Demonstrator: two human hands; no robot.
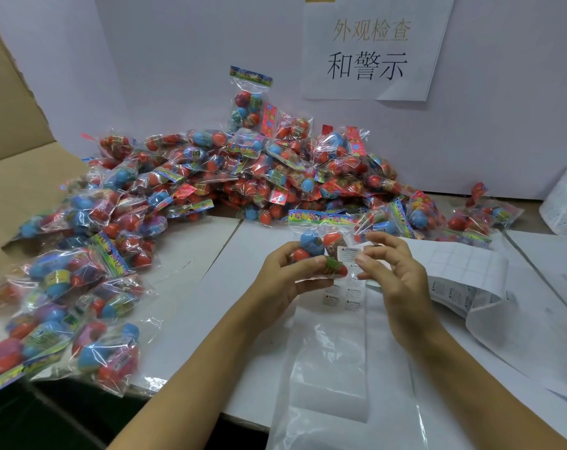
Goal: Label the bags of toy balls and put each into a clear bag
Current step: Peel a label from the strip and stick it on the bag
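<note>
From the head camera, two hands meet just right of centre. The left hand [287, 274] grips one bag of toy balls [321, 245], fingers curled round its lower end; inside it I can count about four balls, one blue, the others red or patterned. Its printed header strip lies at 12 o'clock, away from the person, so its long axis runs from 6 to 12. The right hand [396, 271] sits at 3 o'clock of the bag, thumb and forefinger pinching one small white warning label [349, 253] against the bag's side.

One flat clear bag [332, 345] lies on the white table [230, 280] at 6 o'clock of the hands, long axis running toward the person, with warning print at its far end. One curled label sheet [460, 274] lies at 3 o'clock.

A heap of ball bags [210, 177], too many to count, spreads from 8 through 12 to 2 o'clock; one stands upright against the wall beside one paper sign [373, 50]
</note>
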